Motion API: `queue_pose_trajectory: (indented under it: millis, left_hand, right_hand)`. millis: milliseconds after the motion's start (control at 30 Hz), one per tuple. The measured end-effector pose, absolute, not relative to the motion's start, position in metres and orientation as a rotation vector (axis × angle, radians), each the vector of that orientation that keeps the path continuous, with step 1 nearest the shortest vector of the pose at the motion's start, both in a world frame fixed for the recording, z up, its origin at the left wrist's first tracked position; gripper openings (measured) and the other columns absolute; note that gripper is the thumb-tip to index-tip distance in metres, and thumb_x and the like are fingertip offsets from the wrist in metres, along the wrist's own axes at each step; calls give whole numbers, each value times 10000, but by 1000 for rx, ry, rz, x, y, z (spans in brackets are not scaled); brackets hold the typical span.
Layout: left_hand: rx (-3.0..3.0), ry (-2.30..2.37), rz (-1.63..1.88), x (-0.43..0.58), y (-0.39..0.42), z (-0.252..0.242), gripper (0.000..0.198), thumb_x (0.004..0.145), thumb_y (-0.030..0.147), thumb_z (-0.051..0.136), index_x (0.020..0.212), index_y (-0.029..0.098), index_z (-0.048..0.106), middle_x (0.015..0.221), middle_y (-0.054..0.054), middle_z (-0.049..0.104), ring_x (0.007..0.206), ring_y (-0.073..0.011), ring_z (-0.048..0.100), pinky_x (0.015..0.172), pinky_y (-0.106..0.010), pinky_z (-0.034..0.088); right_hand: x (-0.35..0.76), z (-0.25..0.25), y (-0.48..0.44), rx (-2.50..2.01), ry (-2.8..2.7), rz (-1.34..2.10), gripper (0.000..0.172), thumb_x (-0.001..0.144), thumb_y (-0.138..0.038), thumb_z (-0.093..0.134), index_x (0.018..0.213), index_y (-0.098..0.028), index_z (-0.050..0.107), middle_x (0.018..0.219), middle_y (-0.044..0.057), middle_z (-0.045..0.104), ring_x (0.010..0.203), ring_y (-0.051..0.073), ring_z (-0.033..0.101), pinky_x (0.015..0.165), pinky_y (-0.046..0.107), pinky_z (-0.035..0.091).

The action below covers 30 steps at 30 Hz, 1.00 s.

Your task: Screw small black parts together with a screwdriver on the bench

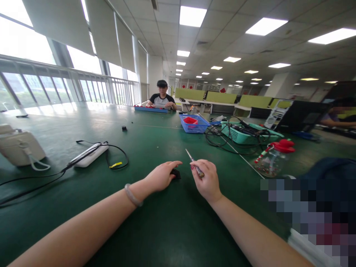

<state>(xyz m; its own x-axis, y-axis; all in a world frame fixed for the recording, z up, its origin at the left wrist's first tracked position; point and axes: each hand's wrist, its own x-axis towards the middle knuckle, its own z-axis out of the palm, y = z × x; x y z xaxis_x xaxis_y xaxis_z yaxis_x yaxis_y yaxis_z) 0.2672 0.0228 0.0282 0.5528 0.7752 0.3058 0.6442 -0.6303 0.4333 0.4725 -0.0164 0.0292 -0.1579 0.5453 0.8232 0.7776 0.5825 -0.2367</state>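
Note:
My right hand [205, 177] is closed around a screwdriver [190, 155], whose thin metal shaft points up and away to the left. Just left of it, my left hand [160, 175] grips a small black block [176, 173] between thumb and fingers, low over the green table. The fingers hide part of that block. Screwdriver tip and block are apart from each other. Farther off on the table sits another small black piece [124, 128].
To the left are a white power bank [91, 155], black cables and a beige bag [20, 146]. A blue basket [194, 128], a green basket [241, 138] with tangled cables and a red-lidded jar [274, 163] stand right. A person [161, 99] sits at the far end.

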Motion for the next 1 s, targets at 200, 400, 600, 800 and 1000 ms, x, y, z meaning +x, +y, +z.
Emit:
queue_pose_trajectory:
  millis: [200,400,600,800,1000]
  left_hand:
    - [2386,1132,795,258,35,8,544,788,201,628,1309,266,488,1166,-45,650,1045,-198,620,950,-338,483]
    - [2411,1231,799,247,42,1,574,712,357,725,1248,229,565,1177,-58,654,1115,-247,574,1004,-384,429]
    - [2489,1147,773,249,46,0,352,741,346,701,1072,230,687,1079,-35,705,1042,-229,603,977,-351,424]
    - [2492,1176,786,251,44,0,341,730,331,713,1055,230,696,1052,-34,711,1036,-231,602,971,-348,429]
    - [2492,1186,778,252,44,0,333,731,335,704,1043,219,694,1046,-43,710,1036,-235,600,986,-358,423]
  right_hand:
    - [468,29,-23,-968,-1931,-199,97,883,-212,520,928,-221,605,820,18,666,774,182,595,917,408,391]
    - [460,34,-39,-685,-2158,-293,71,784,-166,544,810,-231,553,709,-33,630,676,143,556,948,416,374]
    - [456,38,-41,-683,-2348,-320,70,804,-193,497,792,-225,559,684,-31,601,676,139,539,989,442,333]
    - [454,36,-39,-710,-2389,-361,75,804,-188,501,800,-221,569,701,-23,593,693,142,529,1018,452,309]
    - [453,36,-42,-706,-2416,-450,98,826,-204,504,829,-221,600,707,-13,605,696,148,524,1029,468,303]
